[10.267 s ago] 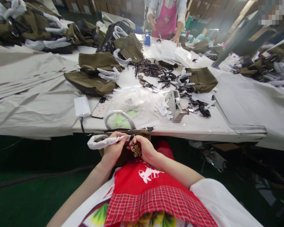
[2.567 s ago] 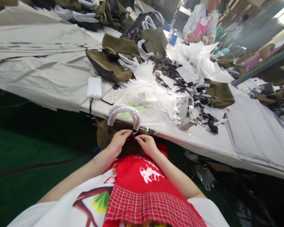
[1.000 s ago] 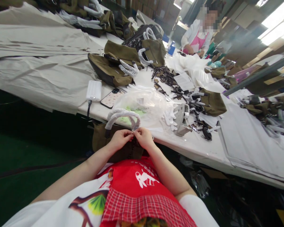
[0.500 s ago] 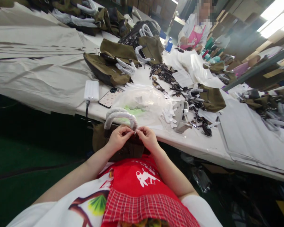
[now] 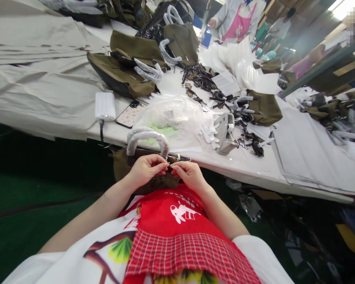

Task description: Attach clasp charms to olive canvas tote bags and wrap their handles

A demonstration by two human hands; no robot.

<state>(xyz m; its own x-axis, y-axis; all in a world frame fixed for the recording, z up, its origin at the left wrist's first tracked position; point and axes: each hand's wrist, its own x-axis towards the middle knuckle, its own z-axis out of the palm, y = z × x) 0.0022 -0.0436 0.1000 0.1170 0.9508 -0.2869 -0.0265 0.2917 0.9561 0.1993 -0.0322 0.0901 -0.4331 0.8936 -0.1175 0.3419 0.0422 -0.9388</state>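
Note:
An olive bag [image 5: 120, 167] with white-wrapped handles [image 5: 148, 136] hangs at the table's front edge, against the red apron. My left hand [image 5: 148, 170] is closed in a pinch at the base of the right end of the handles. Close beside it, my right hand [image 5: 189, 173] pinches too, its fingertips nearly meeting the left ones. Small metal bits show between the fingertips, too small to make out. Just behind the hands lies a dark strap end with a zipper-like metal piece [image 5: 177, 157].
Behind the bag lie a clear plastic bag [image 5: 177, 114], white gloves [image 5: 210, 134], a phone [image 5: 130, 114] and a white power bank [image 5: 105, 106]. Olive bags [image 5: 127, 75] and dark chains [image 5: 199, 77] lie farther back. A person in a pink apron [image 5: 239, 23] stands across the table.
The view has shifted, so the table items sit higher and further left. My hands have moved slightly apart, and the strap end with metal now shows behind them.

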